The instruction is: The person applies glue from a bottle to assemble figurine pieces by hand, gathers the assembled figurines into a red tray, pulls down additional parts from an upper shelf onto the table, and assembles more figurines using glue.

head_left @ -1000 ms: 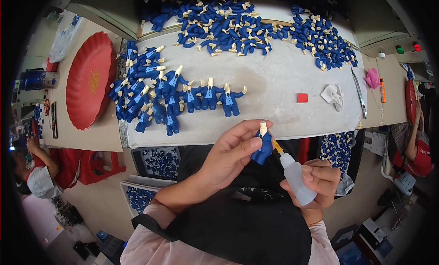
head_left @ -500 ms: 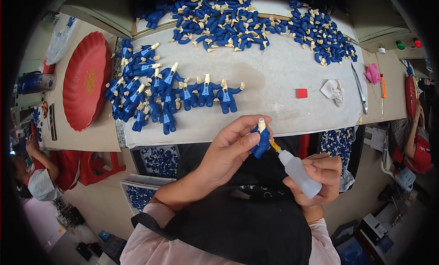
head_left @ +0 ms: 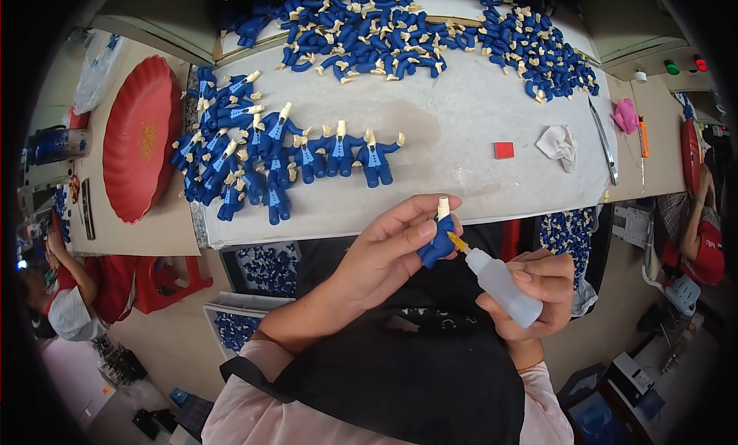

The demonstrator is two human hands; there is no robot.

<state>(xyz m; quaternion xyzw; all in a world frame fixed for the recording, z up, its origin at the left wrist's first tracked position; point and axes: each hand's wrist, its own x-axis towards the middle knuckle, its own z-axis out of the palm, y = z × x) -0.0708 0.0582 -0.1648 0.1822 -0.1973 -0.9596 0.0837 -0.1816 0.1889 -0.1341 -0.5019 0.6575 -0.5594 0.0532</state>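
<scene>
Just right of the frame's middle, the left hand (head_left: 388,245) has its fingers closed on a small blue figure (head_left: 438,249), thumb on the near side and the other fingers behind it. The figure stands slightly tilted, its pale neck stub (head_left: 443,207) pointing up.

To its lower right, the fingers of the right hand (head_left: 547,291) are wrapped around a translucent white bottle (head_left: 507,291), lying aslant so that its amber nozzle (head_left: 458,242) points to the upper left and reaches the figure's side; whether the tip actually touches, I cannot tell.

The figure looks light and moulded, probably firm with a little give and rather smooth; the upper torso seems the best hold, leaving the side by the nozzle free. The bottle looks light and soft-walled, so a gentle grip around its middle should steady it, while a hard squeeze could push out too much.

On the pale tabletop (head_left: 453,157), 3 similar figures (head_left: 340,151) stretch rightward from a cluster at left. Blue pieces (head_left: 369,41) heap at the top, with a red block (head_left: 503,150) and crumpled white tissue (head_left: 558,146) at right.
</scene>
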